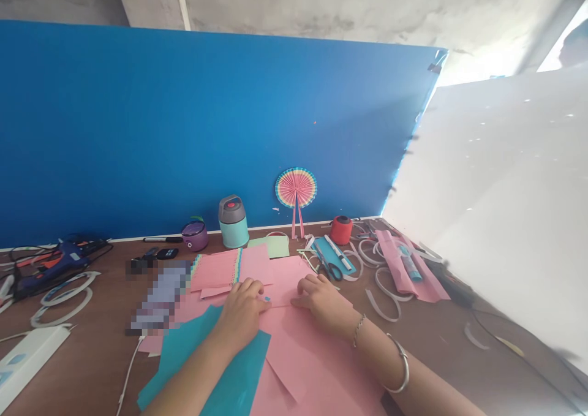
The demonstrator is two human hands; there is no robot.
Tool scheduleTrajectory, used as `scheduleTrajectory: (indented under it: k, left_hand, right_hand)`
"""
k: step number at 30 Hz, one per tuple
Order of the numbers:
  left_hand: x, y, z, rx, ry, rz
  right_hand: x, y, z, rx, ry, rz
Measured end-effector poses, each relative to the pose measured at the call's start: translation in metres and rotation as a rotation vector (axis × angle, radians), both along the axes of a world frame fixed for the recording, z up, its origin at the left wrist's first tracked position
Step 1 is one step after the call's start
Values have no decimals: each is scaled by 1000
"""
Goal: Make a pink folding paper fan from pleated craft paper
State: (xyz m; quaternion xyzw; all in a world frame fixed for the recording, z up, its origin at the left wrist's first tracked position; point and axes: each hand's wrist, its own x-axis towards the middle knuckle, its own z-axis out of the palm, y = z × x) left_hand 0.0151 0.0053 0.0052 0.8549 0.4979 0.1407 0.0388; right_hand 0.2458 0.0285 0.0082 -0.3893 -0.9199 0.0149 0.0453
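Observation:
Several pink paper sheets (pixel 321 367) overlap in the middle of the brown table. My left hand (pixel 243 312) rests on the pink paper near its far part, fingers bent and pressed down, with a tiny blue scrap beside the fingertips. To its right, my right hand (pixel 321 299) presses the same paper with curled fingers, the two hands a short way apart. Whether either hand pinches a sheet is hard to make out. Teal sheets (pixel 206 367) lie under my left forearm. Behind my left hand is a pleated pink piece (pixel 217 269) with striped edges.
A round paper fan (pixel 296 188) stands against the blue panel (pixel 184 128). Along the back are a teal flask (pixel 234 226), purple cup (pixel 195 236) and red container (pixel 341 230). Scissors (pixel 331 271) lie behind my right hand. A glue gun (pixel 64 263) and power strip (pixel 32 361) are left.

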Motion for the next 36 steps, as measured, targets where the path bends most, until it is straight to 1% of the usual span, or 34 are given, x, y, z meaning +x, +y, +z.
scheduleTrajectory:
  k: [3, 5, 7, 9, 11, 13, 14, 15, 17, 18, 19, 20, 22, 23, 24, 25, 27, 29, 31, 33, 34, 36]
  left_hand:
    - [-7, 0, 9, -55, 14, 68]
    - [-9, 0, 14, -82, 18, 85]
    - [-8, 1, 14, -89, 8, 87]
    - [-8, 3, 10, -94, -43, 90]
    - [-8, 5, 3, -83, -163, 109]
    - [-8, 7, -4, -10, -371, 156]
    - [-8, 7, -6, 46, -500, 205]
    - [-9, 6, -7, 92, -623, 288]
    - [-8, 4, -7, 154, -820, 455]
    - [-8, 2, -5, 158, -881, 501]
    - [-7, 0, -4, 152, -927, 511]
    - [-6, -1, -3, 118, -956, 480]
    - [-1, -4, -2, -25, -981, 339]
    - [3, -5, -2, -123, -984, 260]
    - [7, -6, -3, -233, -980, 192]
    - [11, -6, -5, -309, -998, 187]
    - [20, -8, -8, -407, -1021, 162]
    - [26, -8, -10, -495, -1041, 166]
    - [29, -9, -11, -529, -1077, 190]
    - [29, -8, -11, -524, -1121, 222]
    - [29, -8, -11, -517, -1135, 234]
    - [27, -8, -11, -512, -1142, 247]
  right_hand:
    - [6, 1, 4, -18, 7, -90]
    - [8, 0, 7, -24, 13, -117]
    - [8, -2, 9, -18, 17, -113]
    - [6, -2, 8, -9, 21, -101]
    - [6, 0, 5, -9, 51, -92]
    - [7, 3, 2, -47, 131, -74]
    - [9, 5, 1, -89, 209, -67]
    - [11, 7, 0, -147, 314, -72]
    - [15, 11, 0, -288, 563, -128]
    - [17, 13, 0, -362, 679, -170]
    - [19, 14, 1, -438, 778, -203]
    - [20, 15, 1, -516, 859, -223]
    - [19, 14, 1, -650, 987, -226]
    - [17, 13, 1, -679, 1033, -222]
    - [13, 10, 1, -672, 1060, -226]
    - [9, 7, 0, -618, 1057, -225]
    - [-2, -1, -2, -435, 956, -199]
    - [-12, -9, -5, -254, 868, -102]
    - [-20, -15, -8, -87, 748, -6]
    - [-25, -18, -12, 10, 639, 36]
    - [-26, -19, -13, 29, 602, 46]
    - [-26, -20, -15, 15, 590, 49]
